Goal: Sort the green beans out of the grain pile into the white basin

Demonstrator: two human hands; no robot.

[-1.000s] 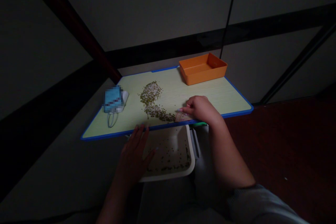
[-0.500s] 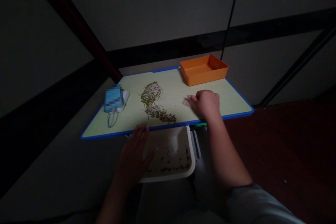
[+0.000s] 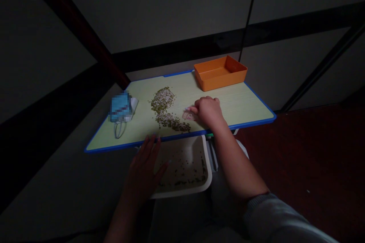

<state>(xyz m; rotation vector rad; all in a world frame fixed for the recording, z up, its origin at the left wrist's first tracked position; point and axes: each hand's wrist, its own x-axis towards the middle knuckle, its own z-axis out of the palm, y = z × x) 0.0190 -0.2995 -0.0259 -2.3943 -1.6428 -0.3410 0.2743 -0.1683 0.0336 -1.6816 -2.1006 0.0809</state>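
Note:
My right hand (image 3: 209, 111) is closed above the pale, blue-edged tabletop (image 3: 236, 108), pinching a small see-through flat piece (image 3: 187, 115) whose kind I cannot make out. Its tip stands just right of the front grains. Two joined patches of small green, brown and whitish grains (image 3: 163, 98) lie spread left of that hand. My left hand (image 3: 144, 169), fingers stretched out, rests along the left side of a white bin (image 3: 209, 182) at the table's front edge. Dark bits are scattered over the bin's floor, and the left hand covers its left side.
An orange box (image 3: 221, 82) stands at the back right of the table. On the left lies a blurred blue item (image 3: 120, 107) with a grey loop, next to something white. A wall rises behind the table; dark red floor (image 3: 299, 167) shows at right.
My right hand has moved left with the see-through piece, closer to the grains. My left hand keeps its place by the bin. The view has shifted slightly.

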